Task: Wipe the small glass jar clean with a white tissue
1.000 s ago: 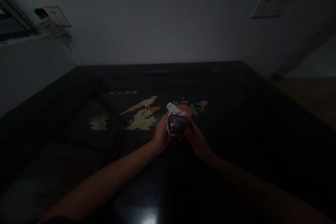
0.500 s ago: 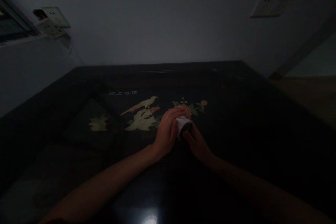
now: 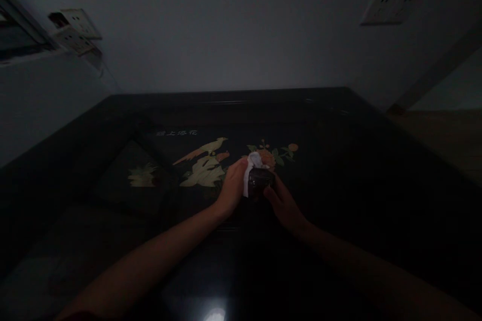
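Between my hands, over the middle of a dark glossy table [image 3: 324,135], is a small dark rounded object [image 3: 261,178] whose kind I cannot make out in the dim light. My right hand [image 3: 284,203] grips it from the right, with the thumb on its near side. A crumpled white tissue [image 3: 253,163] lies against its left and far side. My left hand [image 3: 234,185] holds the tissue there, its fingertips partly hidden behind it.
A bird picture [image 3: 205,165] and a flower picture [image 3: 280,154] decorate the tabletop. Behind the table rises a pale wall [image 3: 233,25] with sockets at left [image 3: 77,32] and right [image 3: 387,7]. A bright reflection [image 3: 215,313] shows at the near edge.
My left hand has slid left and down off the top of the dark object, drawing the tissue with it. More of the object shows now. My right hand stays nearly in place.
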The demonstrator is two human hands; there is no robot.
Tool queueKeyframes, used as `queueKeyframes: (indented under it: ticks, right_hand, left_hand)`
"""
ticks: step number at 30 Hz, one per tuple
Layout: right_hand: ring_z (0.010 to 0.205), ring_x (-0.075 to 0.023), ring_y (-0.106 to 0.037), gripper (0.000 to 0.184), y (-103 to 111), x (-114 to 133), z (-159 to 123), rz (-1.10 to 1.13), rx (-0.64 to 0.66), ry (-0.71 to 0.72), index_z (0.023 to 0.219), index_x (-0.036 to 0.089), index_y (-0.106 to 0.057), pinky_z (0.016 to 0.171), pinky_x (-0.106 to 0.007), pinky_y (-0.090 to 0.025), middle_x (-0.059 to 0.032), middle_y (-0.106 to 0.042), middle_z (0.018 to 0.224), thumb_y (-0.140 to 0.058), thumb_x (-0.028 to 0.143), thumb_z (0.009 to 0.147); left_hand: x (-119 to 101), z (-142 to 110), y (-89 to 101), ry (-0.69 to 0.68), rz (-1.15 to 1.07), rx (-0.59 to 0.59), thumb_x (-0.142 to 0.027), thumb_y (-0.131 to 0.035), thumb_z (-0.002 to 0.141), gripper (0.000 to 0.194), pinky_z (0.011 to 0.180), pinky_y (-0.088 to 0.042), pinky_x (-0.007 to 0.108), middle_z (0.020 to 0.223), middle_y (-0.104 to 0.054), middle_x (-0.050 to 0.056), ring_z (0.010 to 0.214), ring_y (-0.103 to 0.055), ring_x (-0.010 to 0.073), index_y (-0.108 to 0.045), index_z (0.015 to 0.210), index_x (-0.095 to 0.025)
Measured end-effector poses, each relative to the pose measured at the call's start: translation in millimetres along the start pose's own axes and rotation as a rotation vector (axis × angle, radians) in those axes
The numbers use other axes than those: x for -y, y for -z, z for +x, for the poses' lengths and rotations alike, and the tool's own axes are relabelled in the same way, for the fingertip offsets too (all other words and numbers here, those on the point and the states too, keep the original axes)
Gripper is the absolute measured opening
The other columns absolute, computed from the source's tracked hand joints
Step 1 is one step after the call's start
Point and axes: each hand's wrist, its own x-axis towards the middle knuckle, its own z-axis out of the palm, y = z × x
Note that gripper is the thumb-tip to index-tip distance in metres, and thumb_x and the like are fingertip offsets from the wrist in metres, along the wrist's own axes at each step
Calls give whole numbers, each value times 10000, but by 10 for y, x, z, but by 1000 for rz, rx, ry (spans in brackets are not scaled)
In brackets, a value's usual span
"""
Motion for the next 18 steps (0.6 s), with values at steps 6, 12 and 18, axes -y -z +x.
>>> queueKeyframes:
  ticks: [6, 12, 18]
  right_hand:
    - [1128, -259, -559, 554, 6, 32, 24, 53, 2, 21, 1199, 223, -539, 961, -415, -445, -98, -639, 1143, -446, 642, 848]
    - [1112, -267, -566, 600, 4, 58, 15, 56, 21, 57, 1222, 234, -532, 988, -437, -420, -100, -637, 1150, -436, 676, 829]
    - [1178, -257, -531, 595, 1, 30, -3, 24, -10, 53, 1233, 236, -502, 1025, -394, -395, -98, -597, 1230, -442, 670, 830]
  left_hand:
    - [-17, -62, -100, 280, -388, -14, -418, -578, 764, 263, 538, -425, 235, 656, -612, -7, 555, -538, 123, -606, 780, -157]
    - [6, -166, -125, 171, -304, -92, -482, -542, 805, 306, 546, -432, 247, 664, -587, -13, 583, -534, 135, -579, 801, -178]
    - [-33, -237, -76, -194, 131, -10, -469, -351, 930, 368, 768, -473, 302, 975, -645, 59, 856, -592, 187, -582, 1005, -193]
